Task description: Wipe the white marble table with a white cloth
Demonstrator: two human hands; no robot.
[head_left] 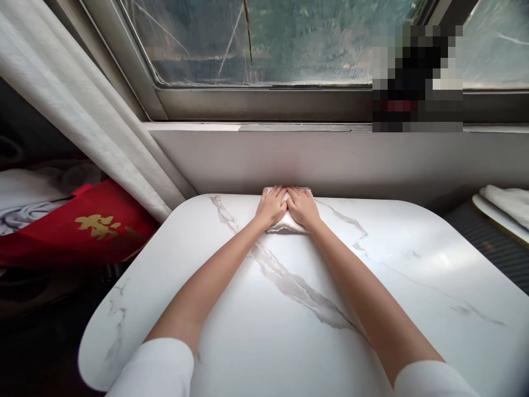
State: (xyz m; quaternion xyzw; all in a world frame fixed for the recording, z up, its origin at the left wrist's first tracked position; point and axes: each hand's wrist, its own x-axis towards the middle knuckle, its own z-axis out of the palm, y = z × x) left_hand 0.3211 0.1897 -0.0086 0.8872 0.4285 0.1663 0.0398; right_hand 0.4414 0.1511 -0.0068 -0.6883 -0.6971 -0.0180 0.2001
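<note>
Left hand [273, 207] and right hand [303, 206] lie side by side, palms down and thumbs close together, each with its fingers slightly spread and extended over a white cloth [288, 225]. Both press it flat rather than gripping it. Soft and folded, with a ruffled front edge, the cloth sits at the far edge of the table [231, 342], near the wall [330, 157]. Smooth and glossy, the white tabletop has rounded corners and grey-brown, marble-like veins. Above the wall is a window [264, 49] with streaked glass in a dull metal frame. Pale, softly pleated fabric forms the curtain [82, 99] on the left, beside a red bag [82, 226] bearing a gold character.
</note>
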